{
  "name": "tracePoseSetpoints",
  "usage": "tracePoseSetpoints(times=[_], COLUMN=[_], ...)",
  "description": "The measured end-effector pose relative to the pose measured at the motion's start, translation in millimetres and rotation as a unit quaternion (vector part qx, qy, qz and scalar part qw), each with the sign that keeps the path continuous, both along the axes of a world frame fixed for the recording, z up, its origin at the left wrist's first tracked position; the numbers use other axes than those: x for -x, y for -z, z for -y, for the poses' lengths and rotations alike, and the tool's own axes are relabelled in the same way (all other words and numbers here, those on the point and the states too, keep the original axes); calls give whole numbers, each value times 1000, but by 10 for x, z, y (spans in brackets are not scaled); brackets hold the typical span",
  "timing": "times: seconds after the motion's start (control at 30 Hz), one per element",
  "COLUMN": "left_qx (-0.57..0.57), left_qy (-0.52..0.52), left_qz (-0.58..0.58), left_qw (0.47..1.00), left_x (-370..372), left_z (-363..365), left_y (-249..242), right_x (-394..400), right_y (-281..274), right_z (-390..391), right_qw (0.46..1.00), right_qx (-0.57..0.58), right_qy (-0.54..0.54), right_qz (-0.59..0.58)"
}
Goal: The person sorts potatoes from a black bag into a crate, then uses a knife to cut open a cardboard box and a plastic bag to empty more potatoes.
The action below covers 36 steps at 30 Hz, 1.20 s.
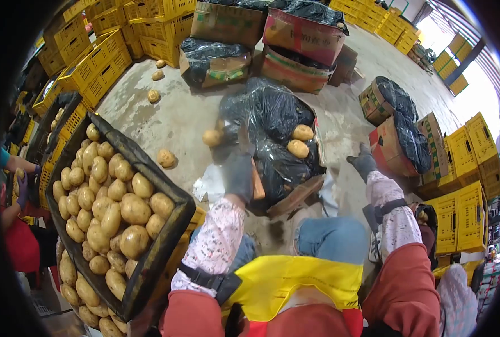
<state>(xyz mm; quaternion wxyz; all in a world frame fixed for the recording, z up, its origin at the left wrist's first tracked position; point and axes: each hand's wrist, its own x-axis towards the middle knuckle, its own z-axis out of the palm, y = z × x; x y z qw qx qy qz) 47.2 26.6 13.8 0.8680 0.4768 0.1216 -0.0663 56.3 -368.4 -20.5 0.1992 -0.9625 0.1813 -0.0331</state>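
Observation:
My left hand (240,171), in a grey glove, is blurred at the left side of an open cardboard box (297,196) lined with black plastic. Close to its fingertips is a potato (211,137); the blur hides whether the fingers grip it. Two more potatoes (300,140) lie on the black plastic bag (275,112) at the box's right side. Out to the right, my right hand (364,163), also gloved, has its fingers apart and holds nothing. It is nearest to a red-sided carton (393,147).
To my left stands a black-lined crate (163,194) heaped with potatoes (109,196). Loose potatoes, one of them nearby (166,158), lie on the concrete floor. Packed cartons (303,33) stand ahead, yellow crates (457,219) right. A person's gloved hand (22,188) shows far left.

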Motion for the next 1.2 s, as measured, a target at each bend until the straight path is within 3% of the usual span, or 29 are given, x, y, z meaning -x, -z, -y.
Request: tracePoseSetpoints(times=[0.07,0.13,0.2,0.23,0.27,0.3,0.37,0.4,0.43,0.5,0.53,0.57,0.6,0.63,0.67,0.73,0.87,0.97,1.1,1.13,1.2], left_qx=[-97,-132,-73,-120,-125,-278,-467,-470,-558,-334,-219,-69,85,196,197,386,373,136,57,56,188], left_qy=[19,24,-39,28,28,-28,-106,-107,-36,-36,-65,10,82,57,50,55,41,44,65,62,69], left_qz=[-25,-48,76,-30,-29,79,136,131,196,56,-20,-83,-140,-140,-140,-152,-174,-273,-293,-293,-246], left_qw=[995,990,994,992,991,957,868,866,806,940,973,994,983,969,969,908,910,951,952,953,948], left_x=[3,-289,-661,-708,-939,-1201,-1605,-1844,-2138,-2417,-2554,-2410,-2259,-2131,-2172,-2254,-2306,-2213,-2120,-2117,-2126], left_z=[47,154,297,290,349,422,515,427,252,188,157,109,75,73,73,82,120,224,333,288,133], left_y=[22,498,830,365,449,628,757,1052,1626,1901,2029,1646,1257,998,1064,1183,1210,1076,1108,1113,1161], right_x=[-412,-793,-1102,-1299,-1420,-1486,-1687,-1805,-1923,-2191,-2313,-2409,-2523,-2650,-2786,-3042,-3280,-3314,-3444,-3487,-3586], right_y=[56,236,198,179,95,16,-78,-109,-74,265,387,416,445,468,532,691,843,875,974,1022,1086], right_z=[-160,-364,-707,-797,-976,-1146,-1349,-1404,-1426,-1423,-1444,-1497,-1581,-1680,-1748,-1929,-2333,-2425,-2521,-2545,-2555], right_qw=[998,994,992,990,991,987,981,979,976,969,961,945,943,928,910,897,885,890,902,905,896], right_qx=[4,18,-23,-36,-12,-20,-34,-33,-31,-33,-31,43,41,76,111,92,74,94,92,83,99], right_qy=[-52,-92,-111,-135,-131,-157,-187,-200,-214,-242,-265,-306,-312,-350,-387,-415,-444,-439,-416,-409,-424], right_qz=[-26,51,61,2,-36,5,44,26,5,37,77,109,107,100,93,120,120,76,73,84,89])
